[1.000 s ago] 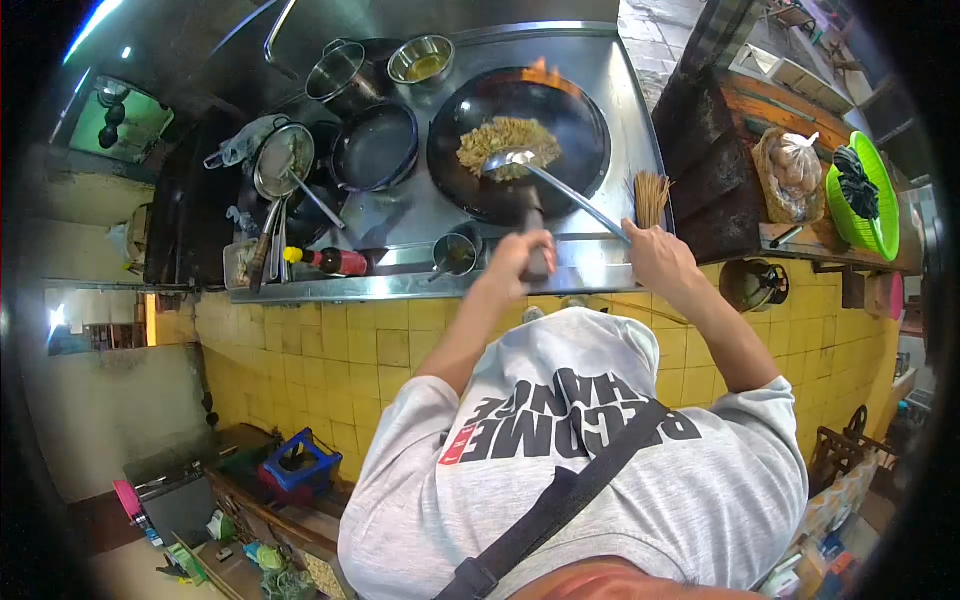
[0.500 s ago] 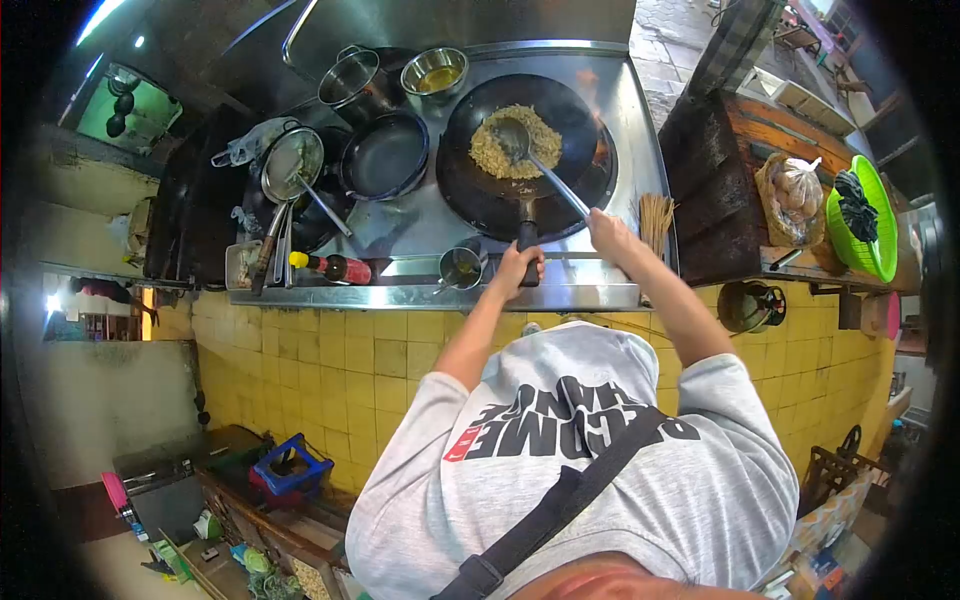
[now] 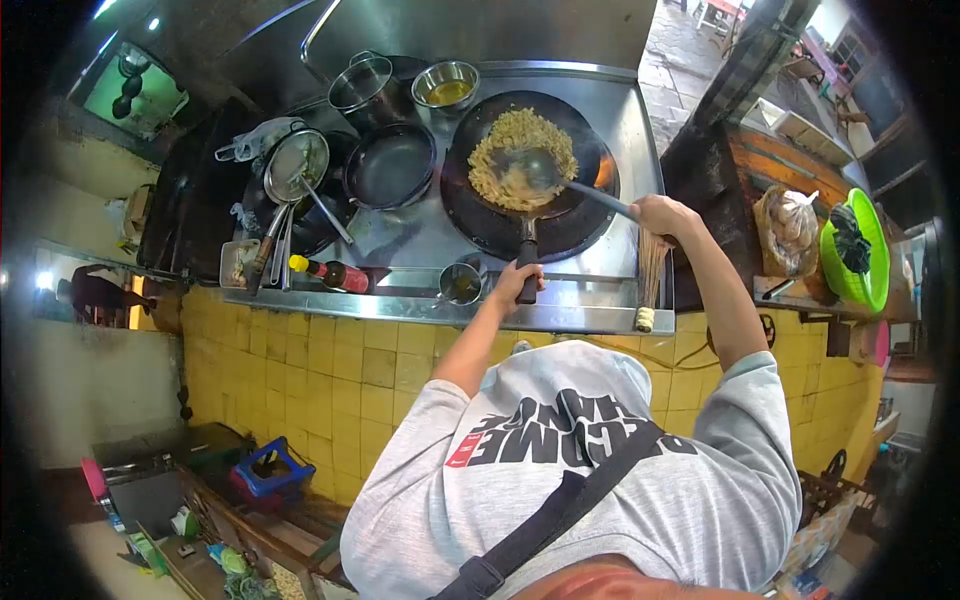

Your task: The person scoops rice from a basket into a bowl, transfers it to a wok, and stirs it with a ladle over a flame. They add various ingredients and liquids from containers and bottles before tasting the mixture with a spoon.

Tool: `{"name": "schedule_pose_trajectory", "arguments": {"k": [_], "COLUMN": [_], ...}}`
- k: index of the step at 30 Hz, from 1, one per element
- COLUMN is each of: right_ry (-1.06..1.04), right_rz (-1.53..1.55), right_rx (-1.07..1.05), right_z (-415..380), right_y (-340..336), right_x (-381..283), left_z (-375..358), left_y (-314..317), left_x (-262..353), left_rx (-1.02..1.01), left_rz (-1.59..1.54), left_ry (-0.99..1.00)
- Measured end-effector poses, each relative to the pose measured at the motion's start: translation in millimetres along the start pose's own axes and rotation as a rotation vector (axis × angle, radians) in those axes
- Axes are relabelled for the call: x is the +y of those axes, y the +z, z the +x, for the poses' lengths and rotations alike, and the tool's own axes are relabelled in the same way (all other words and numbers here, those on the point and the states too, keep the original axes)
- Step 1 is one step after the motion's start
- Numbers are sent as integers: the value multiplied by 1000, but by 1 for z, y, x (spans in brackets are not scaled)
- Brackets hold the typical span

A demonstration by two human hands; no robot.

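Note:
My left hand is wrapped around the handle of a dark wok on the stove. Fried rice, yellowish brown, is heaped in the wok. My right hand grips the end of a long-handled ladle, whose blurred bowl rests in the rice on the wok's right side. Orange flame shows at the wok's right edge. Just below my right hand lies a bamboo brush. Near my left hand stands a metal cup.
Left on the steel counter are an empty-looking black pan, a strainer, a red bottle, a deep pot and a bowl of yellow liquid. A green basket sits on the right-hand table.
My right hand has moved right and slightly outward with the ladle, now lower-angled. The rice has shifted and spread toward the wok's far side. My left hand keeps hold of the handle.

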State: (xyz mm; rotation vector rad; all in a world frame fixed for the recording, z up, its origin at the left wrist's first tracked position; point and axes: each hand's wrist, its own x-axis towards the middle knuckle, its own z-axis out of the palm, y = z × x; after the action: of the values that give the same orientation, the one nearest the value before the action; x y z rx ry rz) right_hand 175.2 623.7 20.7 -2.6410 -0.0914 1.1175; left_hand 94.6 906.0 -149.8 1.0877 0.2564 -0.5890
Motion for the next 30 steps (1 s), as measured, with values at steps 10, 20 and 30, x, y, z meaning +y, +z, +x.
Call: {"name": "schedule_pose_trajectory", "arguments": {"k": [10, 20, 30], "right_ry": [-357, -208, 23], "right_rz": [-208, -432, -170], "right_rx": [568, 512, 448], "right_z": [-60, -134, -97], "right_y": [48, 63, 98], "right_x": [-16, -17, -20], "left_z": [-74, -85, -74], "left_y": [116, 96, 69], "left_x": [83, 43, 38], "left_rx": [-157, 86, 6], "left_rz": [-845, -325, -189], "left_ry": [-338, -290, -182]}}
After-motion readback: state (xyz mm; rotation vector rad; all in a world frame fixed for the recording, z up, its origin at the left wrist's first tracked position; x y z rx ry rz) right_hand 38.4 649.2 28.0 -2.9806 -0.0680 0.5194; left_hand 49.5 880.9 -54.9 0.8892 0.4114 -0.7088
